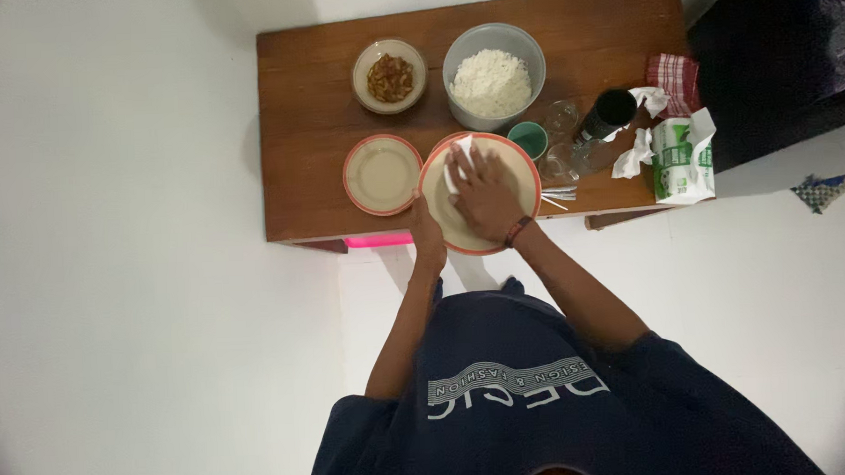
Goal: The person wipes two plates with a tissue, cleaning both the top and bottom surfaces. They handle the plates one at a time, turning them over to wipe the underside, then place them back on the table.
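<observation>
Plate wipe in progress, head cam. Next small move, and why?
Probably sweep the tissue toward the near rim. The right hand presses it flat on the far-left part of the plate, the left hand steadies the near edge, and the near surface looks not yet covered.

The right hand covers most of the white tissue, only a bit pokes out at 11 o'clock. The left hand has its fingers tucked under the plate rim at 7 o'clock, so the grip's unclear. The brown food in the small bowl is too tiny to identify. The dark cloth at 2 o'clock runs off the edge.
</observation>
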